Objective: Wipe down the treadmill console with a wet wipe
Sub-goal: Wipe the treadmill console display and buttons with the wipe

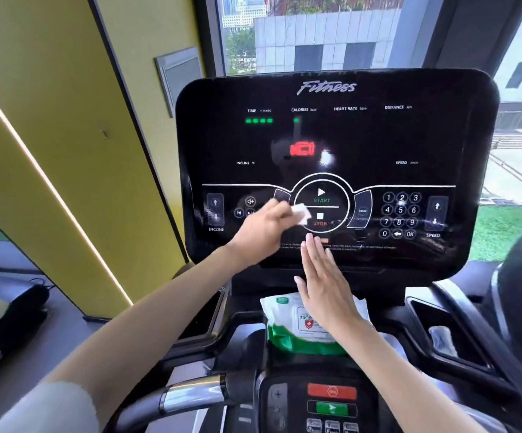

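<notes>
— So, where's the wet wipe (301, 214)?
— Pinched by the left hand (264, 228), at its fingertips, against the treadmill console (331, 135) beside the STOP button (320, 222).
— And the right hand (323, 289)?
— Flat, fingers straight, holding nothing, just below the left, above the wipes pack (284, 332).

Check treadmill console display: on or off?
On: the glossy black treadmill console shows lit green segments under TIME and CALORIES and a red readout mid-screen.
</notes>
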### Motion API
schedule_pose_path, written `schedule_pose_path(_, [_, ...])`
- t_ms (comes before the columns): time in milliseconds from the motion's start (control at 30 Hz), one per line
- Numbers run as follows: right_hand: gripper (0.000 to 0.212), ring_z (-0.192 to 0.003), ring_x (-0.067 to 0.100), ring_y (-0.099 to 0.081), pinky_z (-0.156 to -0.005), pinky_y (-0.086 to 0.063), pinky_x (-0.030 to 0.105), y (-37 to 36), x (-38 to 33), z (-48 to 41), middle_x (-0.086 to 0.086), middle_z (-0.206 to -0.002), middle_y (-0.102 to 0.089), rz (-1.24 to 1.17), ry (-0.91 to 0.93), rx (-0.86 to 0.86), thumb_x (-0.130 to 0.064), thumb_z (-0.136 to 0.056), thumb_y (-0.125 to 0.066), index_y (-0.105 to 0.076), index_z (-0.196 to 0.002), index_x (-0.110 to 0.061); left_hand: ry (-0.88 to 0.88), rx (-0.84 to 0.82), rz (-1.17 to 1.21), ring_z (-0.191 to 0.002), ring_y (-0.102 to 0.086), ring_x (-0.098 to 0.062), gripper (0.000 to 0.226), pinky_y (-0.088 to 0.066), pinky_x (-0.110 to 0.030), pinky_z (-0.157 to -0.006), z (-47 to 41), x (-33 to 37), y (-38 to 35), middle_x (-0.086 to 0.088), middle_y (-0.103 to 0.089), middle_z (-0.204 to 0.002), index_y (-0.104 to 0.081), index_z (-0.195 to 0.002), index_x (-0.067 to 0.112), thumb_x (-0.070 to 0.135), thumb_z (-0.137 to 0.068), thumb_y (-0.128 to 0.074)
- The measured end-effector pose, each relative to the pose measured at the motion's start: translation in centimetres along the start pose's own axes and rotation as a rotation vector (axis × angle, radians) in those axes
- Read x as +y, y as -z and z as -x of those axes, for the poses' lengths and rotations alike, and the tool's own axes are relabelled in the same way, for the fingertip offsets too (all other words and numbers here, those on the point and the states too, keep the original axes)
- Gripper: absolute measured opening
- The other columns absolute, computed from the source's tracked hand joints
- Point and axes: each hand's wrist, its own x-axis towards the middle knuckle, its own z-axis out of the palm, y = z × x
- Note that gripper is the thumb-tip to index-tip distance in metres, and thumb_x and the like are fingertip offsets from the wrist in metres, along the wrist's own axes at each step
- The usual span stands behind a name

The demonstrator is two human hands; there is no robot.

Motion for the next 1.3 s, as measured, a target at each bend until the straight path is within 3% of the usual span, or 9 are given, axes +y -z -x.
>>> schedule_pose_path(100, [0.068,-0.141,0.029,-0.018,-0.113,-0.020,0.041,0.0,0.1,-0.1,0.019,-0.152,-0.019,-0.007,0.006,0.009,-0.028,-0.090,-0.053,-0.025,-0.142,0.005,-0.144,-0.129,-0.012,-0.085,-0.042,-0.017,0.058,-0.052,-0.032,-0.050,0.2,-1.5,0.1,-0.007,-0.055,-0.091,-0.063,-0.114,0.013,-0.018,-0.066,-0.053])
schedule_pose_path(233, [0.068,-0.141,0.030,-0.017,-0.114,-0.021,0.041,-0.1,0.0,-0.1,0.020,-0.152,-0.019,-0.011,0.012,0.006,-0.026,-0.090,-0.055,-0.024,-0.143,0.005,0.314,0.254,0.107,-0.081,-0.044,-0.020,0.052,-0.050,-0.038,-0.059,-0.6,-2.6,1.4,-0.011,-0.055,-0.090,-0.056,-0.113,0.016,-0.017,-0.074,-0.052])
schedule_pose_path(400, [0.069,-0.141,0.028,-0.019,-0.113,-0.017,0.041,0.0,0.0,-0.1,0.019,-0.152,-0.020,0.027,0.007,-0.003,-0.030,-0.090,-0.053,-0.025,-0.143,0.004,-0.207,-0.300,0.010,-0.086,-0.046,-0.020,0.066,-0.051,-0.032,-0.047,4.5,-1.7,0.4,-0.006,-0.052,-0.097,-0.056,-0.120,0.012,-0.018,-0.062,-0.057])
schedule_pose_path(533, [0.068,-0.142,0.028,-0.017,-0.114,-0.017,0.040,-0.1,-0.1,0.0,0.019,-0.152,-0.019,-0.005,-0.001,0.007,-0.027,-0.090,-0.054,-0.024,-0.143,0.004,0.213,-0.007,0.072,-0.083,-0.052,-0.025,0.051,-0.052,-0.039,-0.052,4.4,-3.2,1.8,-0.012,-0.055,-0.093,-0.059,-0.115,0.010,-0.016,-0.073,-0.053])
schedule_pose_path(700, [0.065,-0.142,0.027,-0.015,-0.115,-0.016,0.041,0.1,-0.1,0.0,0.019,-0.153,-0.017,0.006,-0.005,-0.008,-0.029,-0.092,-0.045,-0.022,-0.143,0.005,-0.051,-0.242,-0.011,-0.082,-0.054,-0.024,0.062,-0.049,-0.032,-0.042,5.7,-0.5,0.9,-0.006,-0.057,-0.090,-0.062,-0.112,0.017,-0.019,-0.062,-0.056])
schedule_pose_path(833, [0.066,-0.143,0.026,-0.012,-0.115,-0.014,0.040,-0.1,-0.1,0.0,0.018,-0.154,-0.015,-0.001,-0.013,-0.010,-0.028,-0.093,-0.046,-0.020,-0.145,0.003,0.379,0.071,0.023,-0.080,-0.055,-0.026,0.051,-0.050,-0.038,-0.043,5.0,-1.4,1.5,-0.009,-0.057,-0.088,-0.067,-0.107,0.011,-0.019,-0.067,-0.054])
schedule_pose_path(967, [0.066,-0.143,0.025,-0.008,-0.115,-0.012,0.039,0.4,0.2,0.0,0.016,-0.155,-0.010,-0.010,0.003,-0.037,-0.030,-0.094,-0.042,-0.016,-0.145,0.002,-0.087,-0.290,-0.036,-0.088,-0.048,-0.020,0.059,-0.047,-0.034,-0.038,5.5,-0.2,1.1,-0.006,-0.054,-0.092,-0.062,-0.111,0.014,-0.017,-0.061,-0.058])
schedule_pose_path(1133, [0.065,-0.143,0.021,-0.006,-0.115,-0.009,0.034,1.4,2.1,0.4,0.013,-0.155,-0.007,-0.032,0.059,-0.084,-0.023,-0.095,-0.049,-0.016,-0.146,0.000,0.387,0.211,-0.001,-0.083,-0.047,-0.022,0.053,-0.047,-0.034,-0.042,2.3,-1.5,1.2,-0.006,-0.050,-0.093,-0.062,-0.109,0.013,-0.019,-0.068,-0.054])
schedule_pose_path(1300, [0.064,-0.139,0.028,-0.025,-0.112,-0.024,0.038,2.0,4.4,2.0,0.020,-0.150,-0.027,0.001,0.015,-0.020,-0.018,-0.087,-0.061,-0.032,-0.139,0.005,-0.340,-0.378,-0.134,-0.082,-0.042,-0.018,0.062,-0.034,-0.021,-0.039,2.5,1.3,-0.9,0.000,-0.039,-0.093,-0.060,-0.111,0.014,-0.012,-0.055,-0.061])
